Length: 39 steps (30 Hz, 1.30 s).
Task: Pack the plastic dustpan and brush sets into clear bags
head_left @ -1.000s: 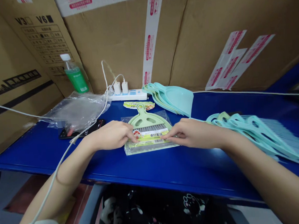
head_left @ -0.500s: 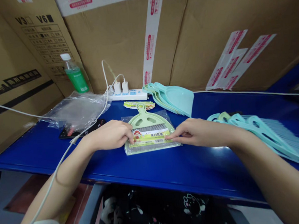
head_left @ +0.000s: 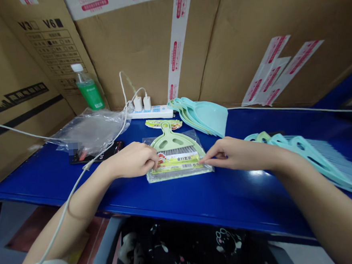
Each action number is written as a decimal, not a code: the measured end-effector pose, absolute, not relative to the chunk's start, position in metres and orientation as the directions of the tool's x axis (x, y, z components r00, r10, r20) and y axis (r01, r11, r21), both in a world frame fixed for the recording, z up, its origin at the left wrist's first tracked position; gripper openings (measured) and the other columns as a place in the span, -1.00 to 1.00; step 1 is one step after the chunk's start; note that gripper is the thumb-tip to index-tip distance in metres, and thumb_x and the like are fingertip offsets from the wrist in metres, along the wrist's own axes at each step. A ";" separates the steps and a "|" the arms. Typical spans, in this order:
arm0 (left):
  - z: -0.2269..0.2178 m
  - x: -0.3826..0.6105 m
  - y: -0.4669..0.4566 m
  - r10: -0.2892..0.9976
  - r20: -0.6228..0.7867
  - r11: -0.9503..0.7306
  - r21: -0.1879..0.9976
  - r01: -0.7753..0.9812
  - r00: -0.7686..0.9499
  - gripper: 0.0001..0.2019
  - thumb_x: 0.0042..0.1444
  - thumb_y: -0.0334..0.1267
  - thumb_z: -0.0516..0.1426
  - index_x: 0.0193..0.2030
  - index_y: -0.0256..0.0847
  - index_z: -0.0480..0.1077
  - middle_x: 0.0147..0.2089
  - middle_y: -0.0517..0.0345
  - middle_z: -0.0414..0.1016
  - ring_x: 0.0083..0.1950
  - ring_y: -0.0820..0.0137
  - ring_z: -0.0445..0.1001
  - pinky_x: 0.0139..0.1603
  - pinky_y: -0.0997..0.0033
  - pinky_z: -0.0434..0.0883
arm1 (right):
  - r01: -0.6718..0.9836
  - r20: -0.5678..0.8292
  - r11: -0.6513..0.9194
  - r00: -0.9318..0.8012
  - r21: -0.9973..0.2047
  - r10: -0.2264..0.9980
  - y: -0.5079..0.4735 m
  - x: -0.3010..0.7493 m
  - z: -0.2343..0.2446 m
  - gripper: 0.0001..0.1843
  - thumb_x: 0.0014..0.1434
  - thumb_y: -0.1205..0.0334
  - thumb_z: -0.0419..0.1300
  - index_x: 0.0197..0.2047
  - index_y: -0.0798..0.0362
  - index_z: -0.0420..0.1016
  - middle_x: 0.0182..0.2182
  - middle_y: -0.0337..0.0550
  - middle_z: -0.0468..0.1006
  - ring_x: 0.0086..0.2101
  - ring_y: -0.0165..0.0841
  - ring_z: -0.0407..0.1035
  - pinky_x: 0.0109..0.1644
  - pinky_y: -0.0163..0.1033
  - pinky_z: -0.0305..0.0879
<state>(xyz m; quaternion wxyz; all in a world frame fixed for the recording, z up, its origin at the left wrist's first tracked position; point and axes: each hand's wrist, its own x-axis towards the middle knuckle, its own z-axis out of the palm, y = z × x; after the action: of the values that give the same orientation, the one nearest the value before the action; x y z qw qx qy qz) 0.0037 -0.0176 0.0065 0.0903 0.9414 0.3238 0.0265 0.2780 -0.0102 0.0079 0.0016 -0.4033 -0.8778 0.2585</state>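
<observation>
A light green dustpan (head_left: 176, 137) and a brush with grey bristles (head_left: 177, 150) lie together in a clear plastic bag (head_left: 198, 136) on the blue table. Across the bristles runs a yellow printed label card (head_left: 181, 160). My left hand (head_left: 137, 159) is at the card's left end, its thumb and curled fingers pressed together there. At the right end my right hand (head_left: 226, 156) pinches with thumb and index finger at the card's edge. Whether the card is inside the bag or on top of it I cannot tell.
Stacked dustpans (head_left: 209, 115) and a white power strip (head_left: 158, 111) stand behind. More label cards (head_left: 156, 124) lie near them. Several blue brushes (head_left: 310, 154) are at the right. Clear bags (head_left: 88, 128), a phone (head_left: 112, 149), a green bottle (head_left: 90, 91) and a loose white cable (head_left: 73, 191) are left.
My right fingertips have shifted slightly right along the card's end, and my left hand has moved very slightly. The dustpan, brush and bag stay in place.
</observation>
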 end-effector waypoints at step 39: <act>0.000 0.006 -0.017 0.627 -0.013 -0.760 0.209 0.615 0.779 -0.87 -0.16 -0.48 -0.01 -0.59 -0.21 0.10 -0.58 0.33 0.22 -0.56 0.55 0.14 -0.48 0.50 0.06 | 0.803 0.013 0.486 -0.514 -0.345 0.858 -0.006 0.257 -0.016 -0.79 0.03 0.39 -0.04 -0.45 -0.07 -0.06 -0.70 -0.43 0.15 -0.66 -0.44 0.04 -0.49 -0.26 -0.10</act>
<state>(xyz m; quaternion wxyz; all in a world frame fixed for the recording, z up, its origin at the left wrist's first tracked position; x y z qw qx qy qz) 0.0056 -0.0168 -0.0001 0.1011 0.9378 0.3310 0.0288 0.2571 -0.0058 -0.0161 0.0921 -0.4844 -0.8571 0.1493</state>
